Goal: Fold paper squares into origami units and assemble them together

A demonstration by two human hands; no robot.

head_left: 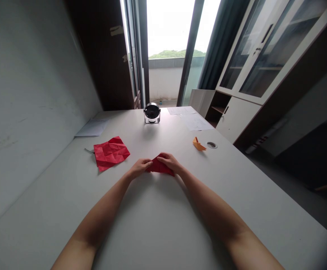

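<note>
A folded piece of red paper [161, 168] is held between my two hands, just above the white table or touching it; I cannot tell which. My left hand [139, 167] pinches its left corner between thumb and fingers. Over its upper right part, my right hand [169, 162] grips the paper with the thumb on top; the other fingers are partly hidden. To the left lies a creased, unfolded red sheet [111, 153]. An orange folded paper figure [199, 144] sits off to the right.
A round silver-and-black device [152, 113] stands at the far end of the table [140, 240]. White papers lie at the back right [196, 122] and back left [92, 128]. Near the right edge is a cable hole [212, 145]. A wall borders the left side.
</note>
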